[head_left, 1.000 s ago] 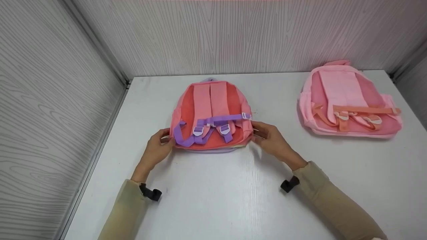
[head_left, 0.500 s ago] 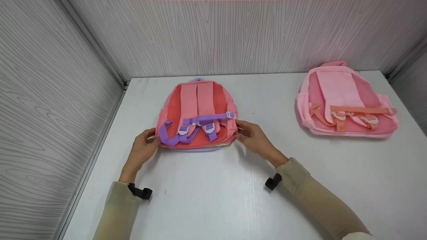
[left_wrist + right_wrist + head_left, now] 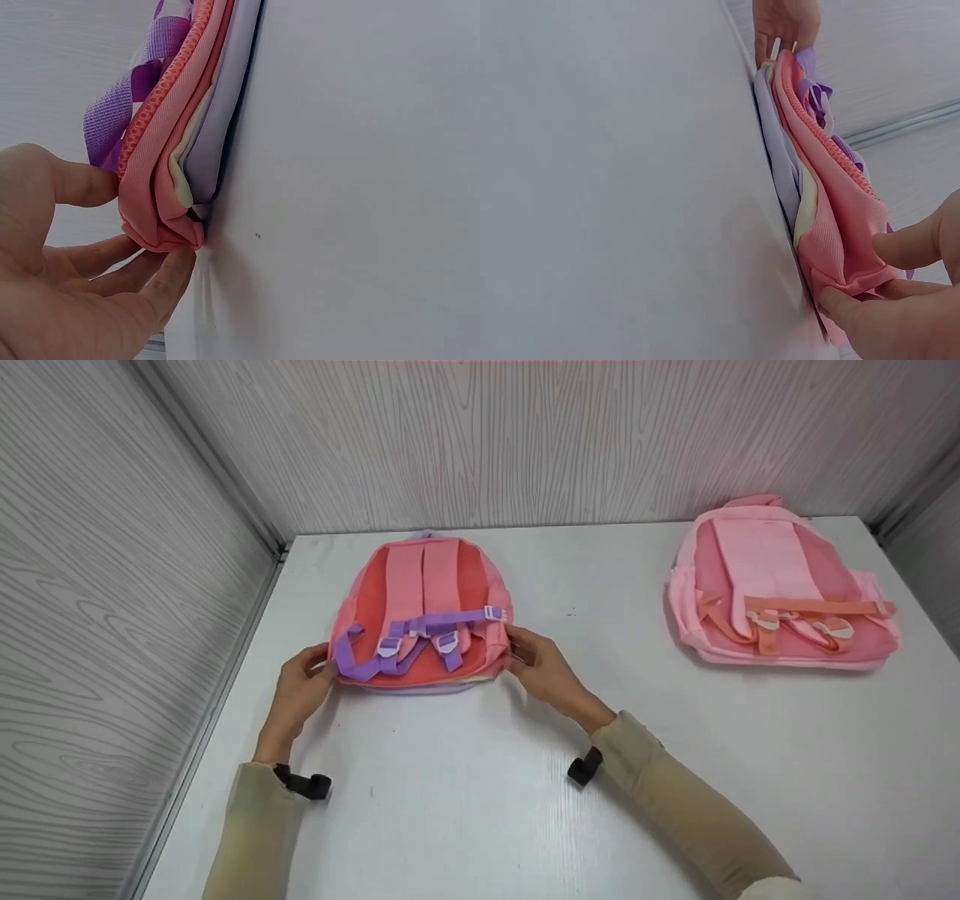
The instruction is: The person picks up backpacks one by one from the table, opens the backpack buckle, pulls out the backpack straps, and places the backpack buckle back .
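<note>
A coral-pink backpack with purple straps lies flat on the table, its shoulder-strap side up. My left hand grips its lower left corner, thumb on top and fingers around the side in the left wrist view, where the folded backpack edge shows coral, cream and lavender layers. On the opposite side, my right hand pinches the lower right corner; the right wrist view shows the thumb against the coral side fabric. The backpack's front face is hidden underneath.
A second, light pink backpack with orange straps lies at the back right of the white table. Grey wood-grain panels rise behind the table and along its left side.
Both hands have shifted the coral backpack leftward across the table, keeping hold of its lower corners. The light pink backpack has stayed in its place.
</note>
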A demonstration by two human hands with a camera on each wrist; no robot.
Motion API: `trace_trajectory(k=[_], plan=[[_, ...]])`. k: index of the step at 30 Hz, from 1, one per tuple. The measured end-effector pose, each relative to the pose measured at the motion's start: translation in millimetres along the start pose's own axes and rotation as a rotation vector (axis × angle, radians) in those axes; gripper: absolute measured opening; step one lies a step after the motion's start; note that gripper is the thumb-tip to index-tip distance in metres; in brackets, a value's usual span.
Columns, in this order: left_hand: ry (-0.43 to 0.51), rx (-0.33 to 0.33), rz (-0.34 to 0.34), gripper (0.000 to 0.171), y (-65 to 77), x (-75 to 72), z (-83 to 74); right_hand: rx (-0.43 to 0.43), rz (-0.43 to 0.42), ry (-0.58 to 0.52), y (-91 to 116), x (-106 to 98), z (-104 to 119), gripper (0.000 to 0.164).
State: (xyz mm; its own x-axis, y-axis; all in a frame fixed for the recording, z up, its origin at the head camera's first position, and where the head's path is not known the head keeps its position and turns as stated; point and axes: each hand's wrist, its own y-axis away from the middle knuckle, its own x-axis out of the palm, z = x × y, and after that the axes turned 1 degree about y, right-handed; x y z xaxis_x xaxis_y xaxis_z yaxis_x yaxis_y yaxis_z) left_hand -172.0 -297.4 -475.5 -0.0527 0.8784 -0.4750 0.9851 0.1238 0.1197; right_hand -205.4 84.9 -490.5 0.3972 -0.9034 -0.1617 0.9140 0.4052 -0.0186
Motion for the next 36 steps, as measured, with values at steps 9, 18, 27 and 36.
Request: trace_trajectory(k=[9,18,27,36], plan=[[0.031,-0.035,-0.065,0.055,-6.1,-6.3,6.9,0.006,0.029,-0.028,-12,14,2,0.062],[0.074,-0.085,-0.146,0.053,-15.9,-12.9,13.9,0.003,0.042,-0.051,-29,29,2,0.064],[0.103,-0.149,-0.231,0.054,-23.0,-25.6,18.9,0.010,0.079,-0.053,-46,48,5,0.067],[0.121,-0.122,-0.239,0.053,-32.2,-29.4,23.2,-0.003,0.082,-0.095,-55,55,6,0.066]])
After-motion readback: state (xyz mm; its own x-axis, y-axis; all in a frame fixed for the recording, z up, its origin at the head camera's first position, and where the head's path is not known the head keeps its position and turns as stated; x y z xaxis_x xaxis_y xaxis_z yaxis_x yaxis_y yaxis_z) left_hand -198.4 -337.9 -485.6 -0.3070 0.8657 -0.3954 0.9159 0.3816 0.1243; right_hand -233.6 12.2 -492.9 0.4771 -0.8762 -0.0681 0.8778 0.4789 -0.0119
